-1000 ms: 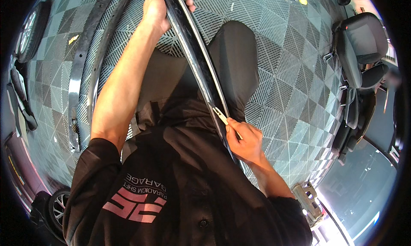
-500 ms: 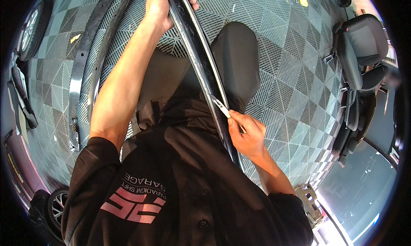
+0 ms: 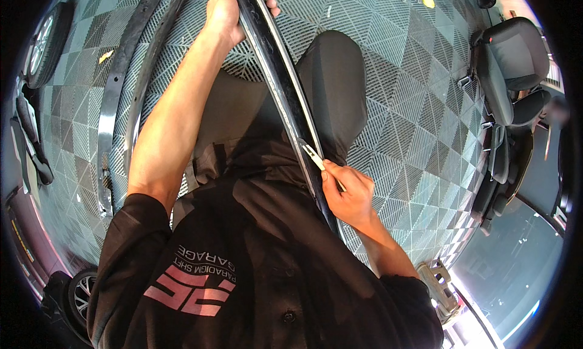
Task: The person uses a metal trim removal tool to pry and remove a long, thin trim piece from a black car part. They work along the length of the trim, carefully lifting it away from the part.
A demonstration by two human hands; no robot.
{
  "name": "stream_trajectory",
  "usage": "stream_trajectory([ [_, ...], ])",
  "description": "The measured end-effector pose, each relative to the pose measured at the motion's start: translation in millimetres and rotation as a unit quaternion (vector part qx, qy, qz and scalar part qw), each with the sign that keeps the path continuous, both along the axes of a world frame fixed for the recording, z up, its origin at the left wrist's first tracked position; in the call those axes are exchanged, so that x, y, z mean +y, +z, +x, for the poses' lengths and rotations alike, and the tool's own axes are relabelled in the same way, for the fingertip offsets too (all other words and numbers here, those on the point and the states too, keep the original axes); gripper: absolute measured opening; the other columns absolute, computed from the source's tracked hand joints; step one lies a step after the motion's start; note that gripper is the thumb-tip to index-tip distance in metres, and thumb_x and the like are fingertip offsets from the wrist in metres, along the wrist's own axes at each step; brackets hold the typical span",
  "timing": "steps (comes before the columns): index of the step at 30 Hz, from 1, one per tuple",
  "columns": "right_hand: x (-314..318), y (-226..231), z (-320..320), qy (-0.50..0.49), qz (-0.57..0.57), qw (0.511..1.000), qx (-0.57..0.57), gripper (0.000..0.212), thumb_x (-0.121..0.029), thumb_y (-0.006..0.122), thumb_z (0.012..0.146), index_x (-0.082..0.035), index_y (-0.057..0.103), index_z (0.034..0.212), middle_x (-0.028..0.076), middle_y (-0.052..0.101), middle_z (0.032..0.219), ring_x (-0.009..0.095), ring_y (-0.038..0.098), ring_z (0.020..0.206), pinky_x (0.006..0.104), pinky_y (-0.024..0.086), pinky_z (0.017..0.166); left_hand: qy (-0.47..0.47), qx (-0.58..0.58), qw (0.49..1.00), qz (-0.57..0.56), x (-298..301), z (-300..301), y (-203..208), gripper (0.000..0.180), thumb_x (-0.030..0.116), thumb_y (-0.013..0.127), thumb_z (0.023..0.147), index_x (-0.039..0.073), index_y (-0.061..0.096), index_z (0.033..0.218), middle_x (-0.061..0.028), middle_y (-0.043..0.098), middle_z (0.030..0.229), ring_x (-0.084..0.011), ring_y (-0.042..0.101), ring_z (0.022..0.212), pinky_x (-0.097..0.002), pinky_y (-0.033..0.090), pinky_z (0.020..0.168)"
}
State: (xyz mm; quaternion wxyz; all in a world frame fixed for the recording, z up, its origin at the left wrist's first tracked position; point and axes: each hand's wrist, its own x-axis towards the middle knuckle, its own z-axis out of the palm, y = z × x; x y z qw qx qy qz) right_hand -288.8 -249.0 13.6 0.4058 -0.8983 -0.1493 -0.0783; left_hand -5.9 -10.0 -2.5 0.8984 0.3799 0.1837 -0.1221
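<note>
A long, glossy black curved trim strip (image 3: pixel 280 85) runs from the top of the view down across my lap. My left hand (image 3: pixel 228 12) grips it near its upper end, fingers wrapped around it. Lower down, my right hand (image 3: pixel 347 194) pinches a thin pale blade-like tool (image 3: pixel 314 159), whose tip rests against the strip's right edge. My black shirt and dark trousers fill the middle of the view below the strip.
Grey triangle-patterned floor tiles (image 3: pixel 413 124) surround me. Two more curved black strips (image 3: pixel 112 100) lie on the floor at left. A removed car seat (image 3: pixel 513 63) stands at right. A wheel (image 3: pixel 42 45) shows upper left, another wheel (image 3: pixel 82 294) lower left.
My right hand and the thin tool have slid slightly up along the strip's edge. My left hand keeps its grip at the upper end.
</note>
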Motion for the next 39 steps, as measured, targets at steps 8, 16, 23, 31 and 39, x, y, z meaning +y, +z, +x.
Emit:
stream_trajectory([
  [8, 10.8, 1.3, -9.3, -0.058, 0.054, 0.994, 0.071, 0.017, 0.005, 0.075, 0.082, 0.004, 0.071, 0.099, 0.016, 0.075, 0.086, 0.025, 0.076, 0.072, 0.031, 0.06, 0.062, 0.006, -0.001, 1.0, 0.001, 4.2, -0.5, -1.3, 0.071, 0.078, 0.021, 0.099, 0.015, 0.051, 0.11, -0.014, 0.067, 0.085, -0.0285, 0.063, 0.066, -0.0453, 0.058, 0.062],
  [16, 9.8, -0.1, -7.1, -0.039, 0.029, 0.999, 0.021, 0.018, 0.005, 0.075, 0.081, 0.004, 0.072, 0.099, 0.014, 0.073, 0.079, 0.022, 0.069, 0.059, 0.0312, 0.054, 0.052, 0.008, 0.003, 1.0, 0.01, 3.4, -0.1, 1.3, 0.072, 0.078, 0.02, 0.098, 0.015, 0.052, 0.109, -0.0137, 0.067, 0.083, -0.0284, 0.063, 0.065, -0.045, 0.058, 0.062],
  [23, 7.1, 0.3, -12.0, -0.031, 0.003, 0.999, 0.01, 0.015, 0.004, 0.076, 0.08, 0.003, 0.073, 0.095, 0.012, 0.069, 0.07, 0.021, 0.063, 0.051, 0.0311, 0.05, 0.047, 0.007, 0.006, 1.0, 0.012, 2.5, 1.9, -0.5, 0.07, 0.077, 0.021, 0.099, 0.015, 0.052, 0.108, -0.0144, 0.067, 0.083, -0.0289, 0.063, 0.065, -0.0458, 0.058, 0.061],
  [31, 6.4, 0.8, -17.9, -0.038, -0.01, 0.999, 0.015, 0.015, 0.002, 0.077, 0.08, 0.002, 0.073, 0.094, 0.011, 0.069, 0.069, 0.021, 0.062, 0.049, 0.0316, 0.049, 0.046, 0.008, 0.002, 1.0, 0.006, 3.0, 1.6, -1.3, 0.069, 0.076, 0.019, 0.1, 0.014, 0.051, 0.104, -0.0157, 0.067, 0.083, -0.0308, 0.063, 0.065, -0.0468, 0.057, 0.061],
  [39, 4.9, 2.2, -20.8, -0.037, 0.001, 0.999, 0.021, 0.015, 0.003, 0.076, 0.08, 0.003, 0.073, 0.095, 0.012, 0.07, 0.07, 0.021, 0.063, 0.05, 0.0307, 0.05, 0.047, 0.005, 0.0, 1.0, 0.009, 2.2, 0.2, 2.4, 0.069, 0.075, 0.019, 0.1, 0.014, 0.052, 0.099, -0.0155, 0.067, 0.081, -0.031, 0.063, 0.064, -0.0467, 0.057, 0.06],
])
